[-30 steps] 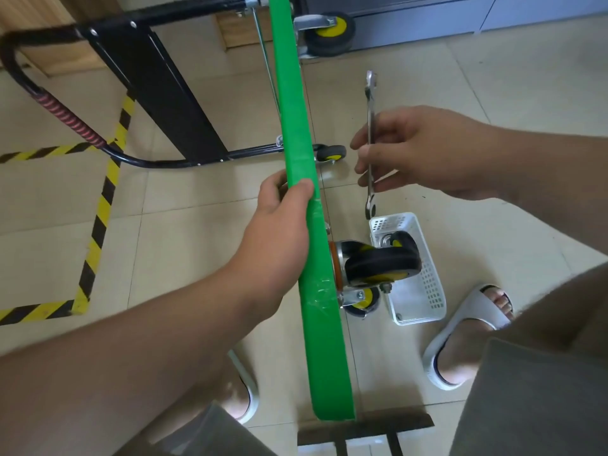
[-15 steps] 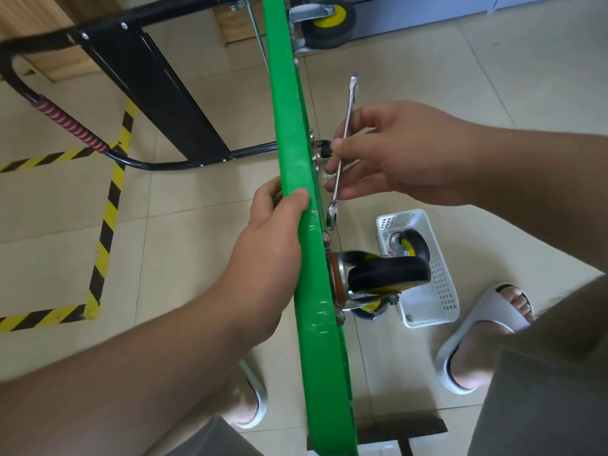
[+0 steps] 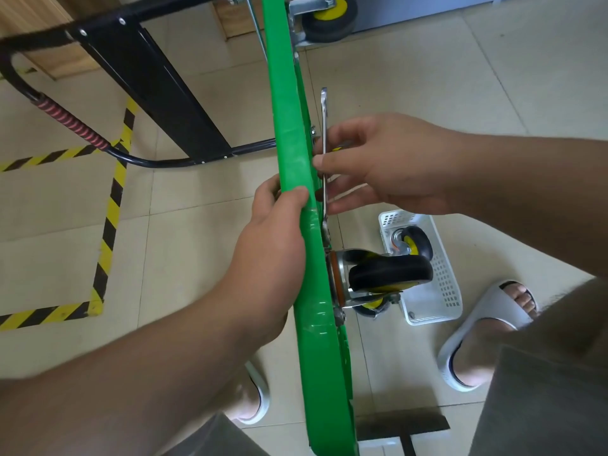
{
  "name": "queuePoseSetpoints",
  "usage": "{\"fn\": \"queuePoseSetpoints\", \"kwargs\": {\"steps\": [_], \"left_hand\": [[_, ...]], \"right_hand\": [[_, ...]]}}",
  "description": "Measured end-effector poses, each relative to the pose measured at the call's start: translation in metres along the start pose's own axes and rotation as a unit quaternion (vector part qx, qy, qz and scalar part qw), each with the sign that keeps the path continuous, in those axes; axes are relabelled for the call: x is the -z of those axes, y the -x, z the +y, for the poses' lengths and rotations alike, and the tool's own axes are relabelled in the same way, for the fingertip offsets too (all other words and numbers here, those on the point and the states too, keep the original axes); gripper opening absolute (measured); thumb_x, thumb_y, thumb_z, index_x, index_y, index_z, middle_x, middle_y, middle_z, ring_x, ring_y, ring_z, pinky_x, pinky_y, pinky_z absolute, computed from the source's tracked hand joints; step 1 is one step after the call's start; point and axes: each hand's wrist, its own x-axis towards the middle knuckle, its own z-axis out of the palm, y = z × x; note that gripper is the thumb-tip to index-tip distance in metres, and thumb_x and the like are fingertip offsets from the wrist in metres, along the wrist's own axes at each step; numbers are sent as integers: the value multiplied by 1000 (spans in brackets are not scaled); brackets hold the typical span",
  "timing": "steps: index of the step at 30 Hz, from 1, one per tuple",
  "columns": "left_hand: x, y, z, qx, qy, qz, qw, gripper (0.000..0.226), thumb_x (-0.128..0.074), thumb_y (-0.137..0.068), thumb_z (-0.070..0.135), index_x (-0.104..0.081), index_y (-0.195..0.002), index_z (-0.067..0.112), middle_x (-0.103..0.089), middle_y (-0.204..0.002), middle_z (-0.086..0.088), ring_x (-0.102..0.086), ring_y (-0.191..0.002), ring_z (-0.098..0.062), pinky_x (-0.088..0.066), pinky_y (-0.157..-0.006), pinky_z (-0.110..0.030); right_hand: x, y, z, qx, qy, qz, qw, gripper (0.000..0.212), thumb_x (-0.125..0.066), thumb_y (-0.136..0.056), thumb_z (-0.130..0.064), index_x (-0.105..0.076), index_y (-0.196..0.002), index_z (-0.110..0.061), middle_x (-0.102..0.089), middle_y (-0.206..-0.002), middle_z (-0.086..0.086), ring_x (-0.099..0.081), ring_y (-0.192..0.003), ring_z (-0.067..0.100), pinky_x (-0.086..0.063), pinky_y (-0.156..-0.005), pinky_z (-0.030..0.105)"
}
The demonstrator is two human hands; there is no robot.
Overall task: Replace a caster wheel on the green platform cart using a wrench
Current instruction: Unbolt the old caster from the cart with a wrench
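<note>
We are gripping the green cart deck [image 3: 296, 159], standing on edge, with our left hand [image 3: 273, 248]. Our right hand [image 3: 388, 166] is pinching the wrench [image 3: 324, 126] beside it; its lower end is disappearing behind the deck above the caster wheel [image 3: 388, 274], bolt hidden.

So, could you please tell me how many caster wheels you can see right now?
3. One caster wheel is mounted on the green cart near the hands, one is mounted at its far end, and a loose one sits in the white basket. Others may be hidden.
</note>
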Motion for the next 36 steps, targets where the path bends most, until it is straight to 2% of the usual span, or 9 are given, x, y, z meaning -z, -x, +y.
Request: {"fn": "queuePoseSetpoints", "kwargs": {"steps": [3,7,11,17,21,25,29,34,36], "left_hand": [[-2,1,2,-4,-21,13,1000,25,-42,-106,44,-56,-124,52,-66,-88,-1,-63,-78,-22,-53,-70,-41],[-4,3,5,-10,-36,23,999,23,-41,-107,44,-56,-123,51,-62,-78,3,-60,-68,-15,-52,-58,-33],[-2,5,7,-6,-46,32,998,24,-39,-107,45,-58,-121,50,-60,-66,10,-59,-57,-7,-50,-48,-24],[-3,6,8,-8,-44,29,999,25,-38,-107,46,-57,-124,49,-64,-81,1,-63,-71,-17,-56,-66,-38],[-4,6,7,-16,-42,31,999,26,-38,-108,47,-58,-125,48,-62,-81,0,-62,-72,-18,-55,-66,-39],[-4,6,7,-19,-38,28,999,26,-38,-108,47,-57,-125,48,-68,-92,-6,-67,-80,-25,-59,-73,-44],[-5,7,7,-27,-30,35,999,26,-38,-108,45,-57,-127,47,-70,-102,-9,-71,-96,-33,-60,-83,-51],[-5,7,5,-33,-27,37,998,27,-38,-108,46,-57,-127,45,-70,-106,-9,-71,-99,-33,-59,-89,-58],[-5,6,5,-38,-27,38,998,28,-39,-107,45,-57,-128,45,-72,-104,-5,-71,-98,-29,-60,-89,-54]], "right_hand": [[2,0,-2,10,39,12,999,26,-64,-100,-12,-62,-124,-5,-76,-109,14,-78,-89,26,-64,-80,37],[3,-4,-5,29,108,21,994,23,-65,-99,-13,-66,-118,-2,-75,-108,16,-78,-87,25,-64,-81,36],[1,-3,-5,37,121,32,992,22,-65,-99,-12,-65,-118,-1,-75,-105,18,-78,-86,25,-64,-80,35],[-3,6,-8,62,138,36,988,21,-63,-99,-11,-67,-118,-3,-76,-101,15,-78,-84,21,-64,-76,30],[-6,14,-12,97,168,49,980,17,-64,-99,-11,-70,-115,-8,-77,-96,8,-78,-82,17,-64,-76,29],[-10,22,-12,126,200,64,969,16,-65,-99,-12,-70,-114,-9,-76,-96,5,-77,-81,13,-64,-74,26],[-13,33,-12,179,244,81,950,12,-66,-98,-13,-71,-109,-12,-75,-96,1,-76,-80,10,-63,-73,23],[-15,51,-4,251,325,125,903,14,-68,-96,-25,-70,-110,-24,-74,-95,-11,-72,-85,3,-57,-79,28],[-16,58,-2,272,332,128,894,14,-68,-96,-28,-70,-109,-24,-73,-92,-13,-71,-85,3,-58,-79,30]]}}
